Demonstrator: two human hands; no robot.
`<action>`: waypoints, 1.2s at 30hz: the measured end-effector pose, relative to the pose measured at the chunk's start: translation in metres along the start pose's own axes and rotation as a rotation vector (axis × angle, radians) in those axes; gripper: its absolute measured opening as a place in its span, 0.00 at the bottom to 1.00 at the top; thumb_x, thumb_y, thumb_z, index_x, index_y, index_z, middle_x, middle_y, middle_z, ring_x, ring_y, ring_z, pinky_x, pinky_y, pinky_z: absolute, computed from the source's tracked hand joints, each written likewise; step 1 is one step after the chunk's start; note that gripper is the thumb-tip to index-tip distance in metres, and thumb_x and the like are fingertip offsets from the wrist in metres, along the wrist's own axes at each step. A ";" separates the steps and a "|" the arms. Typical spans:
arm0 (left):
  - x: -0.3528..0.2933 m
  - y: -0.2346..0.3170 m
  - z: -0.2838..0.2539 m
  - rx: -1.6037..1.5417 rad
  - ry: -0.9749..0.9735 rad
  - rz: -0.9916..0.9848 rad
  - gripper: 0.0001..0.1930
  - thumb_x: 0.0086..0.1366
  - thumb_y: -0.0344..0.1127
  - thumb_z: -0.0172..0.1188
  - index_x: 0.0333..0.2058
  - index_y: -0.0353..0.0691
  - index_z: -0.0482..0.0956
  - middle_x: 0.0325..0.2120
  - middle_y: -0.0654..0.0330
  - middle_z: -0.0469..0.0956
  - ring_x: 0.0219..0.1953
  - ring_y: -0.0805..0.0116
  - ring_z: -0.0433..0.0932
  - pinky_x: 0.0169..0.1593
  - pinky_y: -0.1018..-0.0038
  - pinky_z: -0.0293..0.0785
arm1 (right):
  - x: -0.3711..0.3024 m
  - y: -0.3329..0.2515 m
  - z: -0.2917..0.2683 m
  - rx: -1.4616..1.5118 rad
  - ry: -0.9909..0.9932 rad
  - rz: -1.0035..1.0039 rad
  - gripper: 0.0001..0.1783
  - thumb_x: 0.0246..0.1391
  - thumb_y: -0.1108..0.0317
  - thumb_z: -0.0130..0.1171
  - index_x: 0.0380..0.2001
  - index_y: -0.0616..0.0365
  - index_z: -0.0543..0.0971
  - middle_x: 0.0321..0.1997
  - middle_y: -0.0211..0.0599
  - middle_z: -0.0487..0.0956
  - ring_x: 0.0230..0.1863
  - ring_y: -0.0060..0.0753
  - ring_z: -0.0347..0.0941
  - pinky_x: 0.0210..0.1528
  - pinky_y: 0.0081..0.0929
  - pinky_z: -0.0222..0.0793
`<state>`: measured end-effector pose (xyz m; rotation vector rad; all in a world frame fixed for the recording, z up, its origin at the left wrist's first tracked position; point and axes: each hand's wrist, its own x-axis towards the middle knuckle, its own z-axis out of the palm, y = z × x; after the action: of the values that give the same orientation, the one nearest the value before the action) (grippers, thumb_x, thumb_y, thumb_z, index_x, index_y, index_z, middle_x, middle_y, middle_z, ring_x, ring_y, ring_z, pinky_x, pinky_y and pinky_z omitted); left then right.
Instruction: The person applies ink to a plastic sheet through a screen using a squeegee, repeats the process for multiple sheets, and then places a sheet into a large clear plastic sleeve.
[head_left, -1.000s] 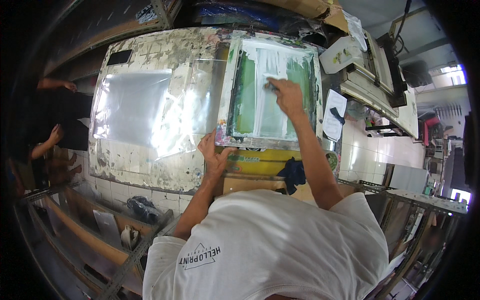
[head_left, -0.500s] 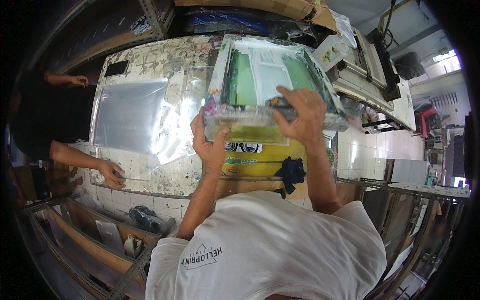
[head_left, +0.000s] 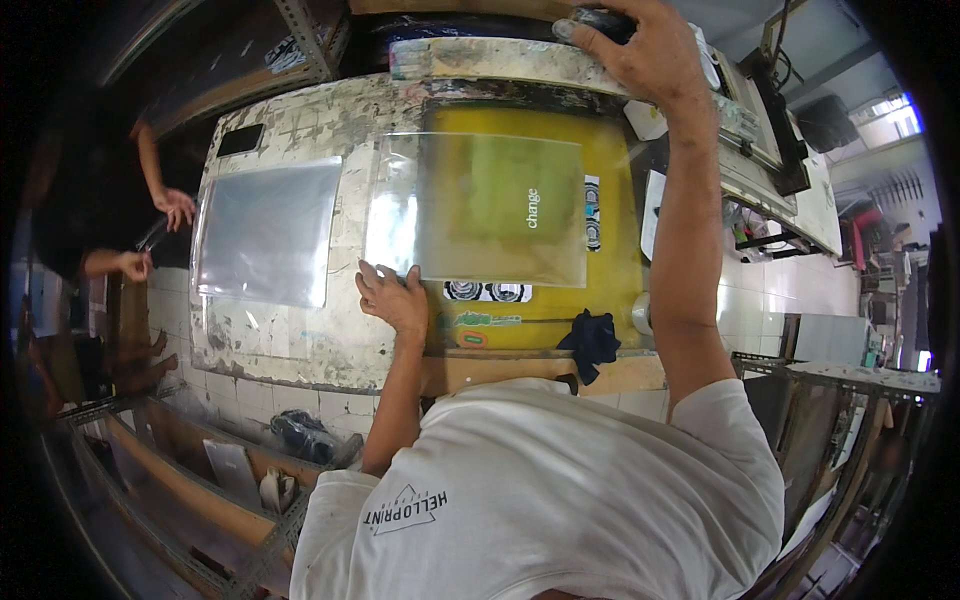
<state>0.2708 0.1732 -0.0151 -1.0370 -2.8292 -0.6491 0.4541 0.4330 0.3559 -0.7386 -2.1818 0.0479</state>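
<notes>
Clear sheet (head_left: 485, 208), long axis crosswise, extends ahead-right from your nearer, unclenched left hand (head_left: 396, 301); right hand (head_left: 655, 58) clasps dark object (head_left: 606, 26).

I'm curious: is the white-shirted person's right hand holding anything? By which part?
The right hand seems to hold a dark object between thumb and fingers, which part unclear. Whether it also grips the raised, paint-stained whitish frame can't be told.

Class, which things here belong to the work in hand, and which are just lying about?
Seemingly in use:
- raised frame, held by the right hand
- clear sheet, left hand at its corner
- yellow surface beneath

Probably just lying about:
- dark blue cloth
- black phone-like slab
</notes>
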 end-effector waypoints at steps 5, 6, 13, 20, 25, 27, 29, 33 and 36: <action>-0.001 -0.008 0.010 -0.056 0.067 0.149 0.22 0.61 0.44 0.65 0.47 0.33 0.82 0.70 0.53 0.60 0.69 0.43 0.56 0.63 0.43 0.53 | 0.001 0.010 0.004 0.001 -0.059 0.076 0.20 0.43 0.57 0.75 0.38 0.57 0.86 0.35 0.46 0.85 0.38 0.46 0.82 0.44 0.36 0.76; 0.000 -0.007 0.010 -0.074 0.073 0.171 0.21 0.60 0.44 0.65 0.46 0.35 0.82 0.70 0.53 0.61 0.69 0.43 0.56 0.63 0.42 0.53 | 0.000 0.009 0.004 -0.002 -0.067 0.073 0.20 0.43 0.57 0.75 0.37 0.58 0.86 0.34 0.46 0.85 0.38 0.46 0.82 0.44 0.36 0.76; 0.003 -0.012 0.019 0.035 0.192 0.005 0.18 0.60 0.40 0.64 0.47 0.40 0.85 0.70 0.56 0.63 0.69 0.45 0.59 0.62 0.47 0.54 | 0.005 0.006 0.001 0.023 -0.122 0.114 0.18 0.44 0.58 0.75 0.34 0.59 0.86 0.31 0.45 0.85 0.34 0.45 0.82 0.41 0.35 0.76; 0.008 0.007 0.002 -0.204 0.288 0.153 0.08 0.58 0.33 0.66 0.35 0.37 0.87 0.65 0.52 0.69 0.65 0.44 0.64 0.62 0.50 0.56 | 0.005 0.007 0.002 0.007 -0.130 0.164 0.17 0.45 0.58 0.74 0.34 0.59 0.86 0.32 0.44 0.85 0.34 0.41 0.82 0.39 0.34 0.76; 0.037 0.045 -0.038 -0.529 0.334 0.205 0.07 0.57 0.29 0.66 0.33 0.32 0.86 0.62 0.51 0.72 0.60 0.45 0.70 0.60 0.57 0.66 | 0.006 0.006 -0.001 0.021 -0.129 0.141 0.18 0.46 0.57 0.74 0.35 0.59 0.86 0.33 0.45 0.85 0.35 0.41 0.82 0.41 0.33 0.76; 0.050 0.046 -0.047 -0.589 0.360 0.172 0.07 0.58 0.29 0.66 0.33 0.31 0.86 0.62 0.49 0.72 0.60 0.45 0.71 0.60 0.59 0.68 | 0.006 0.010 0.001 0.029 -0.103 0.113 0.18 0.46 0.57 0.75 0.35 0.59 0.86 0.34 0.45 0.85 0.36 0.42 0.82 0.41 0.34 0.76; 0.061 0.045 -0.058 -0.635 0.371 0.095 0.07 0.60 0.29 0.65 0.33 0.30 0.86 0.62 0.47 0.72 0.60 0.47 0.71 0.61 0.61 0.68 | 0.006 0.013 0.003 0.042 -0.064 0.071 0.19 0.46 0.56 0.75 0.36 0.59 0.86 0.35 0.45 0.85 0.37 0.43 0.82 0.42 0.34 0.76; 0.078 0.017 -0.075 -0.781 0.410 -0.063 0.08 0.65 0.32 0.65 0.35 0.32 0.86 0.62 0.49 0.73 0.62 0.53 0.70 0.63 0.61 0.67 | 0.008 0.015 0.002 0.032 -0.110 0.085 0.20 0.46 0.56 0.74 0.37 0.60 0.86 0.39 0.46 0.85 0.41 0.45 0.82 0.47 0.36 0.76; 0.093 -0.025 -0.083 -0.742 0.457 -0.121 0.10 0.67 0.33 0.64 0.35 0.29 0.84 0.62 0.50 0.72 0.64 0.53 0.69 0.64 0.59 0.66 | 0.007 0.028 0.006 -0.027 -0.041 -0.048 0.21 0.45 0.55 0.74 0.36 0.60 0.86 0.41 0.47 0.85 0.45 0.46 0.81 0.50 0.37 0.74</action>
<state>0.1757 0.1784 0.0692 -0.6355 -2.2737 -1.7654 0.4602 0.4609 0.3491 -0.7049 -2.2420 0.0091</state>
